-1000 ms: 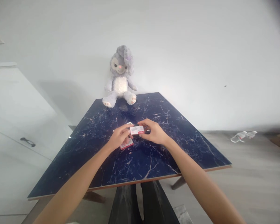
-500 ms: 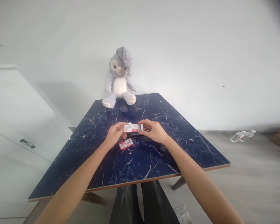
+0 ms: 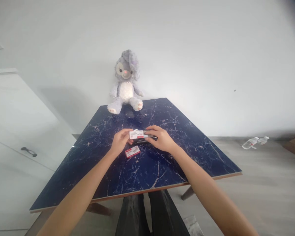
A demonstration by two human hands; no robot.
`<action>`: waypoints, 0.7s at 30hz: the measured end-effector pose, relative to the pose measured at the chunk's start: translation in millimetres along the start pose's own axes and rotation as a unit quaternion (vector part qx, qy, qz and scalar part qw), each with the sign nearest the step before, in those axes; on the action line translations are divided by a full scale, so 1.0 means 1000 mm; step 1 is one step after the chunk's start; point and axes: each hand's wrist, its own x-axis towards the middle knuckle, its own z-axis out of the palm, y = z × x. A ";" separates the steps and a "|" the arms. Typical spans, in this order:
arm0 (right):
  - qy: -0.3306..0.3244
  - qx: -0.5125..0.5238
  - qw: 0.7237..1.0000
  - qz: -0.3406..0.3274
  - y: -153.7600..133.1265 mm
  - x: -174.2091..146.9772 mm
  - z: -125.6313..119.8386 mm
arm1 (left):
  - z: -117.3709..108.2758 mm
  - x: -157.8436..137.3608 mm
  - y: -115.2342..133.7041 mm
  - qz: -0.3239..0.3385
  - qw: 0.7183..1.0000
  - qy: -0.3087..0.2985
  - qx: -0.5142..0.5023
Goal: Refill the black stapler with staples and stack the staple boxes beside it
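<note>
A small white-and-red staple box (image 3: 136, 134) is held up over the table between my two hands. My left hand (image 3: 120, 141) is closed on its left end, thumb below and fingers above. The fingers of my right hand (image 3: 159, 137) are closed about its right end and cover it, so I cannot tell whether anything else is pinched there. Just under the box, a long black object (image 3: 140, 141) that looks like a stapler is partly hidden by the box and my right hand. Nearer to me, a second red-and-white staple box (image 3: 132, 151) lies flat on the table.
The dark blue marble-patterned table (image 3: 162, 167) stands against the wall. A grey plush toy (image 3: 126, 85) sits at its back edge. On the left is a white cabinet (image 3: 19, 131) with a dark handle. Plastic bottles (image 3: 251, 143) lie on the floor at right.
My right hand has moved slightly left, and its fingers now cover the box's right end, which showed open before. The box has shifted a little left.
</note>
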 end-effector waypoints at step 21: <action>-0.027 -0.014 0.999 0.029 0.003 0.002 -0.001 | 0.000 -0.001 0.001 0.021 0.999 -0.005 0.038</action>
